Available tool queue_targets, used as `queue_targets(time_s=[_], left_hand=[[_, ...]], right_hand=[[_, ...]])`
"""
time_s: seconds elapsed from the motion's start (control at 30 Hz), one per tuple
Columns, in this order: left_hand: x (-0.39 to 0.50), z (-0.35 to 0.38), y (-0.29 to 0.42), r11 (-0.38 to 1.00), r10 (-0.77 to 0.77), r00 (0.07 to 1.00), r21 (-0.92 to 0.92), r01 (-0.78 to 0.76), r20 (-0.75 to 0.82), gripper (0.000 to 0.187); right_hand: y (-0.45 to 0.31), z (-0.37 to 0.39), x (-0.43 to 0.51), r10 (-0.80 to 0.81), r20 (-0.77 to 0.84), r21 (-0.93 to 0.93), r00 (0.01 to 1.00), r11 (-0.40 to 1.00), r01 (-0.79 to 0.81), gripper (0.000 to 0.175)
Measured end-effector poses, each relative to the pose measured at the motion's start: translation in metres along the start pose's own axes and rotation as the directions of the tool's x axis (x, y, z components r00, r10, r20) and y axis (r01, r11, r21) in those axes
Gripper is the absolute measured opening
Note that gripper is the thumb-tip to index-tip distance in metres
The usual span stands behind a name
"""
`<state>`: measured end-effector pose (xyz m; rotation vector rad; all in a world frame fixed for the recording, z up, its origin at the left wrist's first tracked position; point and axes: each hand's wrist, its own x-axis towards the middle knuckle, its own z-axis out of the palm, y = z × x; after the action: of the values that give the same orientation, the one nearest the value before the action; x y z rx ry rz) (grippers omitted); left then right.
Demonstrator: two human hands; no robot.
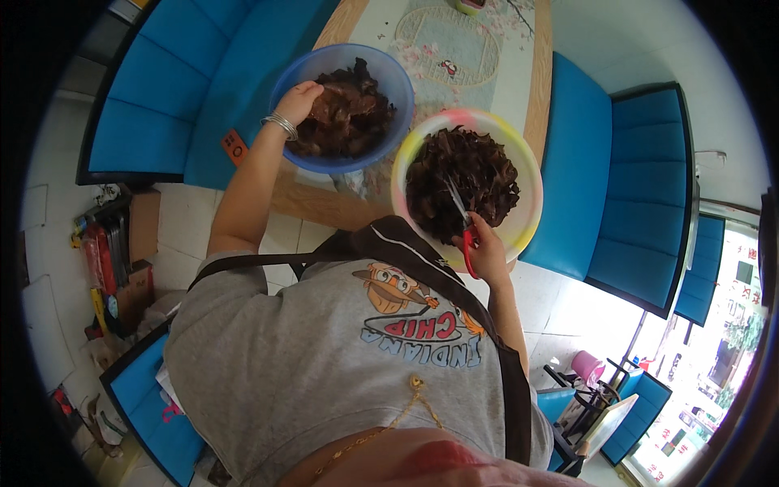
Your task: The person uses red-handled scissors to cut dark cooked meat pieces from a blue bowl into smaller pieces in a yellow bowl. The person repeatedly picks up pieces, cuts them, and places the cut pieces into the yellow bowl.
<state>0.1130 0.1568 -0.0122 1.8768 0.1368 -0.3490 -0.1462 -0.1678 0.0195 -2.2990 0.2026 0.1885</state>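
Note:
My left hand [299,102], with bracelets at the wrist, reaches over the near left rim of a blue plastic basin [398,79]. Its fingers pinch a broad, wet brown piece of what looks like wood ear fungus [338,103], above more dark pieces in that basin. To the right stands a white plastic basin [528,182] with a yellow and pink rim, heaped with dark ruffled pieces [481,158]. My right hand [489,248] holds red-handled scissors [467,234] over this heap. The slim metal blades point away from me and look slightly parted.
Both basins stand at the near end of a wood-edged table [328,204] with a floral top. A small pot [470,6] sits at the far end. Blue padded benches [563,164] flank the table, and an orange phone-like object [234,147] lies on the left bench.

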Motion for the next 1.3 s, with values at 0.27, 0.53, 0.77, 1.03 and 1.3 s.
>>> queue_targets(time_s=[0.27, 0.53, 0.77, 1.03, 1.3], left_hand=[[-0.011, -0.001, -0.006, 0.313, -0.272, 0.905, -0.86, 0.404, 0.326, 0.031], [-0.021, 0.044, -0.03, 0.162, -0.188, 0.926, -0.92, 0.357, 0.327, 0.027], [-0.031, 0.051, -0.021, 0.249, -0.052, 0.885, -0.852, 0.46, 0.463, 0.024], [-0.075, 0.016, -0.032, 0.96, 0.152, 0.967, -0.263, -0.096, 0.202, 0.016], [-0.129, 0.09, -0.121, 0.663, 0.218, 0.905, 0.625, -0.411, 0.364, 0.011]], right_hand=[[-0.019, 0.017, 0.018, 0.001, 0.052, 0.036, 0.999, 0.999, -0.002, 0.051], [-0.056, 0.057, 0.095, -0.031, 0.076, 0.292, 0.997, 0.956, 0.008, 0.046], [-0.084, 0.107, 0.179, -0.041, 0.17, 0.974, 0.985, 0.157, -0.161, 0.033], [-0.071, 0.067, 0.187, -0.067, 0.191, 0.965, 0.979, -0.169, -0.2, 0.026], [-0.061, 0.03, 0.16, 0.306, 0.123, 0.992, 0.944, -0.069, -0.107, 0.025]])
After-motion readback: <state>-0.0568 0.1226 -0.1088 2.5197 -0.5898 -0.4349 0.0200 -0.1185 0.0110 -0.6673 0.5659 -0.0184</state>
